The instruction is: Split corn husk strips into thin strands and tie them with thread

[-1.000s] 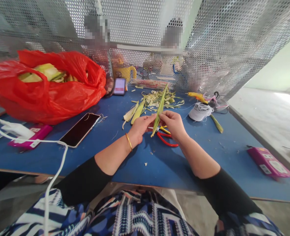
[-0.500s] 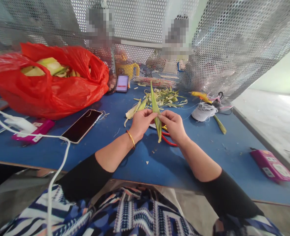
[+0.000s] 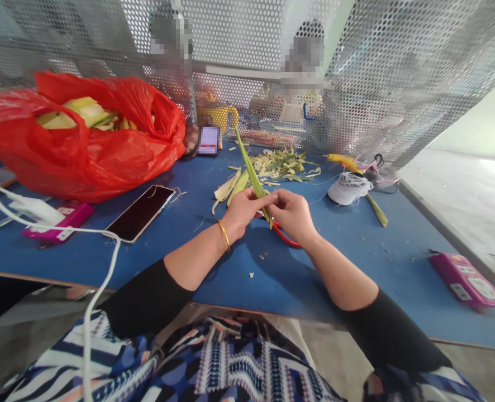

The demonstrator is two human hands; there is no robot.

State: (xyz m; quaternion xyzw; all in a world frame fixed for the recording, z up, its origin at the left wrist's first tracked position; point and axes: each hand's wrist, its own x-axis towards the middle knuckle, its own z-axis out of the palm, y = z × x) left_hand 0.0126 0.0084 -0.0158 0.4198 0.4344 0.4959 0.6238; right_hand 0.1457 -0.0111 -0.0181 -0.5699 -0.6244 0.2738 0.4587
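Note:
A long green corn husk leaf (image 3: 250, 164) slants up and to the left from between my hands, its narrow tip pointing at the mesh. My left hand (image 3: 244, 211) pinches it on its left side, with a gold bangle on the wrist. From the right, my right hand (image 3: 291, 215) has its fingers closed on the leaf's lower end. Under my hands lie scissors with red handles (image 3: 287, 239), partly hidden by the fingers. Just beyond my left hand are loose husk pieces (image 3: 229, 187), and behind them a heap of shredded husk (image 3: 287, 163).
A red plastic bag (image 3: 105, 162) of husks fills the back left. Near it lie a phone (image 3: 142, 212), a white cable (image 3: 105, 279) and a purple box (image 3: 58, 223). Right are white thread (image 3: 348, 188) and another purple box (image 3: 469, 279). A perforated metal screen (image 3: 247, 39) stands behind.
The husk leaf has turned from nearly upright to tilting left, and its lower end sits closer to my fingers. My right hand has shifted slightly left, nearer my left hand.

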